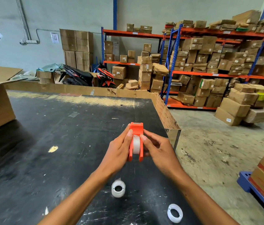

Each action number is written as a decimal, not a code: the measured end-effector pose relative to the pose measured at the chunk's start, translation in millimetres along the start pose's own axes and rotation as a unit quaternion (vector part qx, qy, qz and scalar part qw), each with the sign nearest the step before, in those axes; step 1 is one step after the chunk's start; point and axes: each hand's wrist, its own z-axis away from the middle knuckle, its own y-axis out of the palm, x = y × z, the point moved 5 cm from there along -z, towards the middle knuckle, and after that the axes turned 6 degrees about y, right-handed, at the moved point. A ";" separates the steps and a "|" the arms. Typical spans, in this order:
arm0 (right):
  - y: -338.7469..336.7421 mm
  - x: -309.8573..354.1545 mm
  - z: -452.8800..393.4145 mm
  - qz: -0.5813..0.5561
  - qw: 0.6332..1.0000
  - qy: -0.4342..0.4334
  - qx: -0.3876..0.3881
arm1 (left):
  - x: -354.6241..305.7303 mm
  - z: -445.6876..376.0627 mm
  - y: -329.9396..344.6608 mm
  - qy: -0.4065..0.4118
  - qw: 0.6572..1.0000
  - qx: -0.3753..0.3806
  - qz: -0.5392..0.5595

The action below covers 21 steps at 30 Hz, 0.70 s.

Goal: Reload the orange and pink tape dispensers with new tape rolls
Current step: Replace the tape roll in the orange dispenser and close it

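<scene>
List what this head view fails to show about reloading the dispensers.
- Pink dispenser: nowhere in frame.
- Tape end on the roll in the orange dispenser: hidden by left hand and right hand fingertips.
- Two white rings on the table: full rolls or empty cores, too small to tell.

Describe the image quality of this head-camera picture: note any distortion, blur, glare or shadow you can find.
Head view: wide-angle bending curves the shelving and table edges; the orange dispenser and both hands, left and right, look fairly sharp; the near table corners smear with blur; soft, even light, a pale sheen along the table's far edge, faint shadows.
</scene>
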 end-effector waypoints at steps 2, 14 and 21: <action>-8.5 3.6 -3.6 0.081 0.996 -0.013 -0.032 | 1.1 0.4 -0.5 0.005 1.000 -0.010 -0.005; -5.4 19.4 -13.1 0.117 0.988 -0.013 0.098 | -1.4 1.0 -3.0 0.032 0.997 0.000 -0.064; -4.4 36.3 -17.7 0.115 0.989 -0.028 0.086 | -4.2 -0.1 -7.5 0.025 0.997 0.019 -0.072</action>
